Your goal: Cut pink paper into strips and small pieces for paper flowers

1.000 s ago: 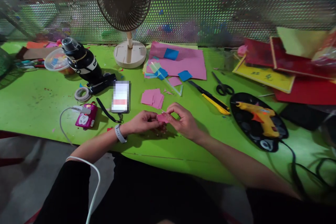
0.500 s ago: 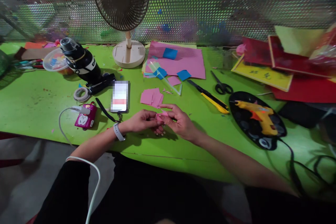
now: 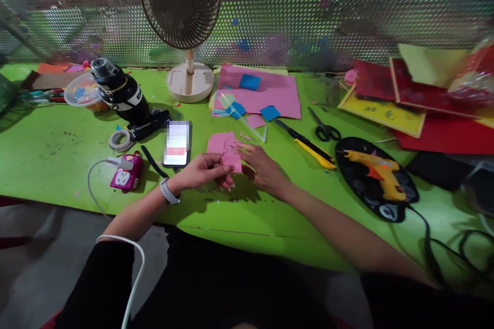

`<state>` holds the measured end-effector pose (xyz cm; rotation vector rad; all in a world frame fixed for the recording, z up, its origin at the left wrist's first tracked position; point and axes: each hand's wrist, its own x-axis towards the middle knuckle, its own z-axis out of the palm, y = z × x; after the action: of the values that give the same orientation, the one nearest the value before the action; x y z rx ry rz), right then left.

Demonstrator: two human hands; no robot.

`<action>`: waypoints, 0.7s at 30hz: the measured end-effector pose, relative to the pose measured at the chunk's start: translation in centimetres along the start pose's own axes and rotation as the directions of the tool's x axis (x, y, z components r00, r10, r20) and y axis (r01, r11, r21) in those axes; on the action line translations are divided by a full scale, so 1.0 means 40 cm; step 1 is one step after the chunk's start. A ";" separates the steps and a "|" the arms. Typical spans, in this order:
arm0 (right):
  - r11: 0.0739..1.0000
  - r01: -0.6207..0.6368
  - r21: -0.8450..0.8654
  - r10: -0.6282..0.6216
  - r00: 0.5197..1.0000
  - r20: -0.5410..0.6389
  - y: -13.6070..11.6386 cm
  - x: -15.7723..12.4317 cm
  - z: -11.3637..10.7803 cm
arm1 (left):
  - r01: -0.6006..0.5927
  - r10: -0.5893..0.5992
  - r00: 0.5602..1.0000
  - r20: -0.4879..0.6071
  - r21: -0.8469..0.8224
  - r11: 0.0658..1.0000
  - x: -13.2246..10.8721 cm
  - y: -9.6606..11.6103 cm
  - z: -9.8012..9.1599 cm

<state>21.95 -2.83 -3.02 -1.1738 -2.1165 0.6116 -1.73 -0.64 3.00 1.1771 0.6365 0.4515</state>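
Observation:
My left hand (image 3: 203, 169), with a white watch on the wrist, pinches a small folded pink paper piece (image 3: 233, 163) just above the green table (image 3: 57, 154). My right hand (image 3: 259, 167) rests beside it, fingers reaching onto the stack of small pink paper squares (image 3: 221, 143) right behind the hands; whether it grips a square is unclear. A phone (image 3: 177, 143) lies just left of the stack.
A fan (image 3: 185, 25) stands at the back by a large pink sheet (image 3: 262, 91) with blue squares. A yellow utility knife (image 3: 309, 145), scissors (image 3: 324, 127), and a yellow glue gun (image 3: 376, 168) on a black tray lie right. A black bottle (image 3: 119, 91), tape roll (image 3: 119, 139) and pink charger (image 3: 126, 172) sit left.
Both hands moved slightly away from me toward the stack of pink squares, the left still holding the folded pink piece. The right hand's fingers now reach onto the stack.

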 end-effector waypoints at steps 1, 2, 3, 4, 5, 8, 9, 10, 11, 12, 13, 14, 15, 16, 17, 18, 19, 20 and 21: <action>0.996 0.057 -0.074 -0.053 0.997 0.047 0.019 0.010 0.005 | -0.012 0.012 1.000 -0.016 -0.018 1.000 -0.002 0.006 -0.006; 0.986 0.105 -0.128 -0.091 0.990 0.112 0.039 0.022 0.011 | -0.028 0.026 0.999 -0.039 -0.031 0.999 -0.002 0.010 -0.011; 0.976 0.143 -0.166 -0.113 0.978 0.176 0.059 0.035 0.017 | -0.041 0.039 0.997 -0.064 -0.040 0.998 -0.002 0.011 -0.015; 0.967 0.168 -0.192 -0.121 0.965 0.233 0.079 0.049 0.023 | -0.050 0.046 0.995 -0.087 -0.047 0.998 0.000 0.010 -0.018; 0.961 0.182 -0.211 -0.119 0.952 0.281 0.097 0.064 0.028 | -0.053 0.047 0.994 -0.101 -0.056 0.997 0.002 0.007 -0.020; 0.954 0.182 -0.237 -0.084 0.925 0.370 0.146 0.117 0.035 | -0.039 0.032 0.996 -0.082 -0.094 0.995 0.007 -0.002 -0.018; 0.955 0.181 -0.236 -0.081 0.922 0.379 0.159 0.135 0.036 | -0.034 0.027 0.997 -0.067 -0.105 0.994 0.008 -0.004 -0.016; 0.955 0.184 -0.231 -0.085 0.920 0.382 0.170 0.153 0.037 | -0.028 0.022 0.998 -0.054 -0.113 0.993 0.007 -0.006 -0.013; 0.955 0.192 -0.225 -0.095 0.920 0.379 0.179 0.170 0.038 | -0.022 0.017 0.999 -0.044 -0.118 0.993 0.007 -0.007 -0.011; 0.955 0.199 -0.219 -0.106 0.922 0.373 0.187 0.186 0.040 | -0.015 0.010 0.999 -0.037 -0.118 0.993 0.006 -0.007 -0.009; 0.955 0.203 -0.218 -0.114 0.925 0.363 0.193 0.201 0.043 | -0.008 0.003 0.999 -0.036 -0.116 0.993 0.005 -0.008 -0.007; 0.954 0.202 -0.222 -0.115 0.929 0.352 0.200 0.215 0.047 | 0.000 -0.004 0.999 -0.037 -0.113 0.994 0.005 -0.008 -0.006; 0.953 0.198 -0.231 -0.111 0.933 0.342 0.205 0.228 0.052 | 0.008 -0.012 0.999 -0.039 -0.110 0.994 0.005 -0.010 -0.006; 0.951 0.191 -0.244 -0.103 0.938 0.332 0.210 0.240 0.057 | 0.015 -0.020 0.999 -0.041 -0.109 0.994 0.006 -0.012 -0.006; 0.949 0.183 -0.256 -0.095 0.941 0.324 0.215 0.251 0.061 | 0.019 -0.023 0.999 -0.043 -0.110 0.994 0.007 -0.015 -0.005; 0.948 0.176 -0.266 -0.087 0.945 0.316 0.220 0.262 0.065 | 0.022 -0.027 0.999 -0.040 -0.112 0.993 0.008 -0.017 -0.005; 0.947 0.169 -0.274 -0.081 0.949 0.305 0.223 0.272 0.068 | 0.025 -0.029 0.999 -0.037 -0.114 0.993 0.010 -0.020 -0.005; 0.946 0.160 -0.283 -0.075 0.954 0.290 0.226 0.282 0.070 | 0.027 -0.031 0.999 -0.034 -0.114 0.993 0.011 -0.023 -0.004; 0.944 0.152 -0.294 -0.070 0.960 0.272 0.227 0.292 0.071 | 0.030 -0.034 0.999 -0.032 -0.113 0.993 0.012 -0.025 -0.003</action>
<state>20.41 11.49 -7.39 -1.1793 -2.5569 0.4022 -1.45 -0.57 1.91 1.0532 0.6499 0.4751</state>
